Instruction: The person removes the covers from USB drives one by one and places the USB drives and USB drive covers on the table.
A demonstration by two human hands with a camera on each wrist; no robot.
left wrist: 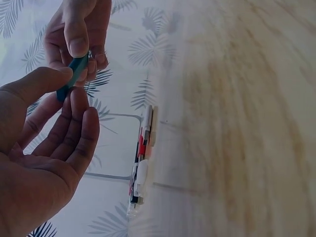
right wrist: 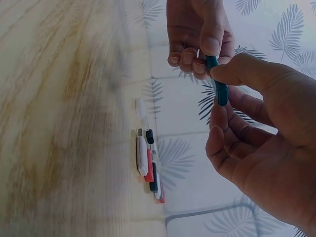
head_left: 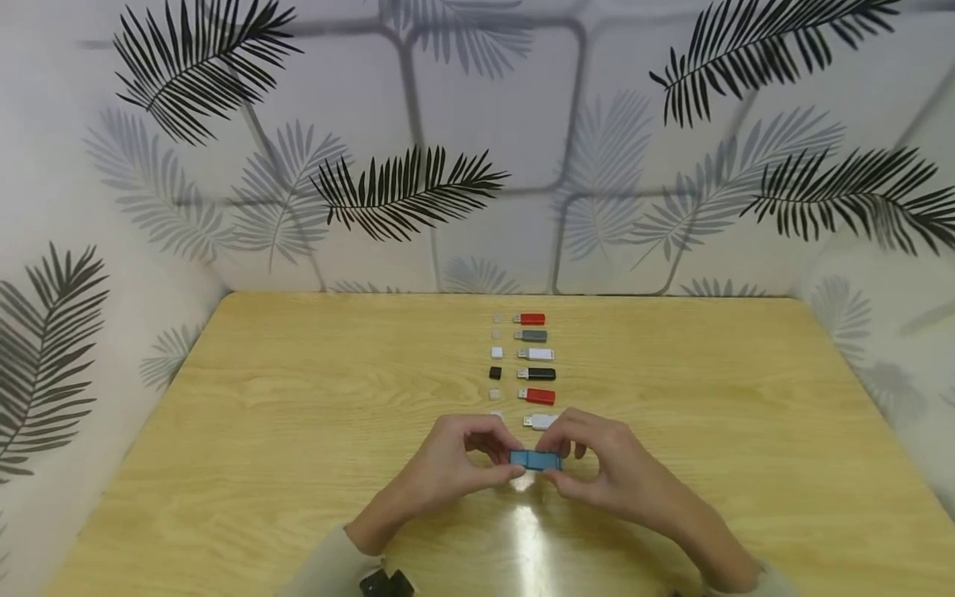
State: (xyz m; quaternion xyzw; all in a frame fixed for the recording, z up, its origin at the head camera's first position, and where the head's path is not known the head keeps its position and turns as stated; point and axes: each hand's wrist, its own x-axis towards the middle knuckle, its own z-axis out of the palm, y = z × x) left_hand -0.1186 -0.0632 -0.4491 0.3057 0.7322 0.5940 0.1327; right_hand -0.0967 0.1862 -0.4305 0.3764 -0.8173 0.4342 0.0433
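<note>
A blue USB stick point(head_left: 543, 460) with its cap on is held level above the near part of the table. My left hand point(head_left: 466, 456) pinches the capped left end between thumb and fingers. At the other end, the thumb and fingers of my right hand point(head_left: 608, 464) grip the body. Both wrist views show the stick edge-on, teal, with a thumb on each end. Just beyond the hands lies a white USB stick point(head_left: 539, 421), partly covered by the right fingers. Its pale cap point(head_left: 496, 413) shows beside the left hand's knuckles.
Farther back on the wooden table point(head_left: 336, 373) run two columns. Uncapped USB sticks make the right one: red point(head_left: 540, 396), black point(head_left: 540, 374), white point(head_left: 539, 355), grey point(head_left: 533, 336) and another red point(head_left: 532, 318). Separate caps, including a black cap point(head_left: 496, 373), line up to their left.
</note>
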